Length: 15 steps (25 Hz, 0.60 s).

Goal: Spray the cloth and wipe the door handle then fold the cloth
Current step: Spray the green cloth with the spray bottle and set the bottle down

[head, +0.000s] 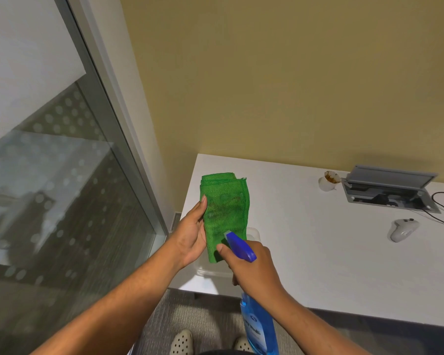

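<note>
Folded green microfibre cloth (224,213) — soft, light, limp; your left hand (190,237) cradles its left edge, fingers curled behind. Blue plastic spray bottle (256,321) — your right hand (251,267) grips its neck.

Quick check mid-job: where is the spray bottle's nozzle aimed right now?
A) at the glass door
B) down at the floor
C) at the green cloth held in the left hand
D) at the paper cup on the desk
C: the right hand grips the blue spray bottle with its nozzle right up against the green cloth, which the left hand holds up above the white desk.
</note>
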Tool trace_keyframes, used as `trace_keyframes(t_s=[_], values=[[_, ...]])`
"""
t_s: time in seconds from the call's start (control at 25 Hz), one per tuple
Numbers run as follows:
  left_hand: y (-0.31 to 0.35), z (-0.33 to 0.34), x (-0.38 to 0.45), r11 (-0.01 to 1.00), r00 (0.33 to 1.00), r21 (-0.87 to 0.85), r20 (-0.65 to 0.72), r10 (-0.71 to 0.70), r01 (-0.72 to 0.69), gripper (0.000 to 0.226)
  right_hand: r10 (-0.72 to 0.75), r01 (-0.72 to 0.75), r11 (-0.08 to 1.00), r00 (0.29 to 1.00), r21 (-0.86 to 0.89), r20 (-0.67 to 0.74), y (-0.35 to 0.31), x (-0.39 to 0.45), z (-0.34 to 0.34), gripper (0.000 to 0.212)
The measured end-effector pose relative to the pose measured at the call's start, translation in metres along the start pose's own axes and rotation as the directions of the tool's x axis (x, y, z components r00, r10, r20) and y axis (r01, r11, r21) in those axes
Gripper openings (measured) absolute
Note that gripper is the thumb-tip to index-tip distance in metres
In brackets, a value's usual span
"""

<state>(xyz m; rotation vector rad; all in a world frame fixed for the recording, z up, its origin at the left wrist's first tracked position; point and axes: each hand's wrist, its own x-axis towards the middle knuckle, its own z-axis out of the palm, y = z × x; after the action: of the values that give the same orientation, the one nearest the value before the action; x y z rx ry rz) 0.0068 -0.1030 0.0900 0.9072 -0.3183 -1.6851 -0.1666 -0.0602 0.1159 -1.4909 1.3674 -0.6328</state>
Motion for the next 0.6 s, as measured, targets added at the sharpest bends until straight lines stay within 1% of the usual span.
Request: trace_keyframes(t_s=[0.12,0.2,0.28,0.4,0.48,0.6], values=[[-0.001,-0.004,-0.002,1.0,1.0,-0.007,-0.013,0.006,-0.006,0.06,-0.019,0.019,1.0,0.999,-0.003,-0.026,0.001,0.003,-0.009,0.048],[0.0,-0.01,-0.002,1.0,0.999,-0.012,-0.039,0.005,-0.006,0.06,-0.039,0.04,0.999,0.997,0.002,-0.074,0.0,0.006,-0.017,0.047],[0.001,-0.016,-0.003,1.0,0.997,-0.01,-0.083,0.009,-0.01,0.06,-0.059,0.067,0.997,0.985,0.046,-0.159,0.0,0.013,-0.028,0.039],[0.001,-0.029,-0.003,0.999,0.98,-0.029,-0.197,0.037,-0.044,0.058,-0.088,0.133,0.977,0.962,0.166,-0.257,0.002,0.025,-0.043,0.028],[0.003,-0.039,-0.006,0.996,0.964,-0.059,-0.261,0.049,-0.066,0.057,-0.12,0.175,0.97,0.947,0.167,-0.297,0.003,0.035,-0.041,0.021],[0.007,-0.049,-0.013,0.995,0.955,-0.081,-0.294,0.037,-0.064,0.056,-0.171,0.232,0.961,0.924,0.149,-0.341,0.009,0.056,-0.034,0.015]])
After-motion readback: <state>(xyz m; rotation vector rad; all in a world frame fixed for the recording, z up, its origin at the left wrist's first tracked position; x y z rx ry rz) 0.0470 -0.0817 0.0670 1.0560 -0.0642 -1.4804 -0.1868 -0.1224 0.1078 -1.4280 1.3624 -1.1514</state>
